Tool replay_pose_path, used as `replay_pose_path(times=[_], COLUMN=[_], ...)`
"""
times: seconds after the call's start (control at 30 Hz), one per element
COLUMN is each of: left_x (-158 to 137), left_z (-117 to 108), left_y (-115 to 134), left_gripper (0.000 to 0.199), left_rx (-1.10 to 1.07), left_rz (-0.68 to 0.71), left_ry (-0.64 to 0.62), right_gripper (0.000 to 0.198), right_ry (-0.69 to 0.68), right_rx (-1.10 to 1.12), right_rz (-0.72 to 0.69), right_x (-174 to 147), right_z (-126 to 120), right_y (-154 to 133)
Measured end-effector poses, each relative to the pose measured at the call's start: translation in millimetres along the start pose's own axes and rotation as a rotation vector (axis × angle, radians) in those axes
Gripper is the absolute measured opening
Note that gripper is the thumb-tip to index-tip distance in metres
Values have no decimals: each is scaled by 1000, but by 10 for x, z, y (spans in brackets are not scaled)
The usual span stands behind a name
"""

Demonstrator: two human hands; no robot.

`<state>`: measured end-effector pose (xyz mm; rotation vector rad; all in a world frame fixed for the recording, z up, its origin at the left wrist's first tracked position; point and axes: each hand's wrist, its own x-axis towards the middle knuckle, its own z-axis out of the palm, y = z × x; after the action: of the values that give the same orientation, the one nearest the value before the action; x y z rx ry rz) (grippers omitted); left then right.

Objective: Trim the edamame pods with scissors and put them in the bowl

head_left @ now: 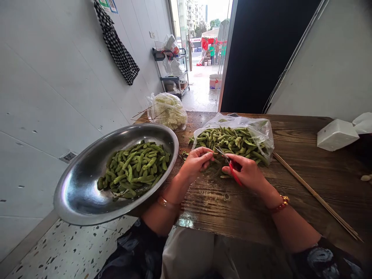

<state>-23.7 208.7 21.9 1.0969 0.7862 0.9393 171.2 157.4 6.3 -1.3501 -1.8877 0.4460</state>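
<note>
Red-handled scissors [235, 173] are gripped in my right hand [247, 170], their blades pointing up and left toward my other hand. My left hand [198, 161] pinches an edamame pod, mostly hidden by the fingers, close to the blade tips. Just beyond both hands, a clear plastic bag [263, 126] lies spread with a heap of edamame pods [229, 139] on it. To the left, a large steel bowl [78, 190] holds another pile of green pods [136, 166].
A bag of cauliflower [170, 110] with thin skewers sits at the table's back left. Long wooden sticks [316, 195] lie across the right side of the wooden table [215, 209]. White foam boxes [337, 135] stand at far right. Beyond the table are a cart [171, 71] and an open doorway.
</note>
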Motion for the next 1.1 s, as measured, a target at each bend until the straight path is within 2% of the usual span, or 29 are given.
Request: replay_pose_path(times=[0.2, 0.47, 0.7, 0.97, 1.1], left_x=[-7, -45, -65, -50, -21], left_z=[13, 75, 102, 88, 43], left_y=[6, -69, -73, -39, 19], left_gripper=[33, 36, 31, 29, 28], left_rx=[-155, -123, -138, -122, -212], left_rz=[-38, -93, -64, -50, -44], left_ry=[-19, -140, -197, -149, -50], right_gripper=[47, 48, 44, 41, 47], right_ry=[-13, -1, 38, 27, 93], right_rx=[-5, -39, -60, -53, -45], right_rz=[-46, -105, -131, -122, 17], right_x=[-4, -15, -23, -32, -19], right_z=[49, 96, 107, 71, 13], right_y=[37, 15, 29, 21, 4])
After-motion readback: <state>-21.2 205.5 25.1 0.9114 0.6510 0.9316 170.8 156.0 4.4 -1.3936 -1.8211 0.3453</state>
